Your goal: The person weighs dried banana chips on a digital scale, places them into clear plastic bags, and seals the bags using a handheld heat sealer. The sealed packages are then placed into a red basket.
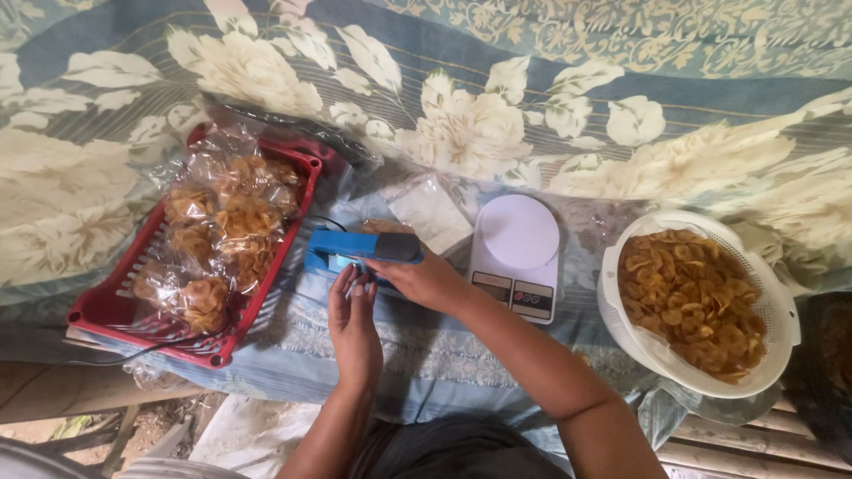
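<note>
The right hand [426,282] reaches across from the right and presses down on the arm of a blue heat sealer [359,250], palm flat over its near end, fingers closed along the top. The left hand [353,312] comes up from below and sits just beside the sealer's front edge, fingers drawn together and pinching at something thin under the bar; it looks like the mouth of a clear bag, though the hand hides most of it, so I cannot tell for sure. The two hands are close, nearly touching, both at the sealer.

The sealer stands near the middle of the bench, on a pale blue cloth [426,355] spread over it. A black cord [330,219] runs off from its back end. Just right of it is a white kitchen scale [517,255] with a round platform. Behind the sealer lies a loose clear bag [432,213].

To the left, well apart from the hands, a red slatted tray [111,312] holds several sealed clear packets of golden chips [222,231], heaped on each other. On the far right a white round colander [785,319] is filled with loose chips [692,302] of the same kind. A large floral sheet [461,106] in blue and cream hangs behind it all
</note>
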